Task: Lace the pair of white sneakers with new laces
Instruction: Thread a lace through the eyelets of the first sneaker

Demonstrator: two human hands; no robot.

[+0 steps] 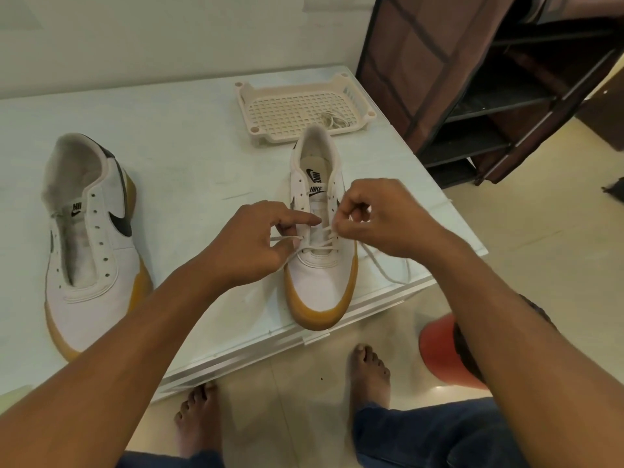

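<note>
Here, on the pale table (189, 136), the left hand (250, 244) pinches one end of the flat white lace (322, 245) at the gum-soled white leather sneaker (320, 285) — the right hand (381, 217) curls round the other end, its knuckles hiding the eyelet beneath.

There were two white sneakers on one table (189, 136): the unlaced sneaker (91, 244) at nine o'clock and the part-laced sneaker (319, 282) at the centre. There were two laces: the threaded lace (388, 268) in the centre shoe and the coiled lace (332, 119) in the one perforated basket (246, 109) at twelve o'clock. Two hands met there, the left hand (250, 241) and the right hand (381, 217). Two bare feet (368, 369) showed at six o'clock, one red stool (439, 346) at four, and one dark shelf rack (489, 96) at two.
</note>
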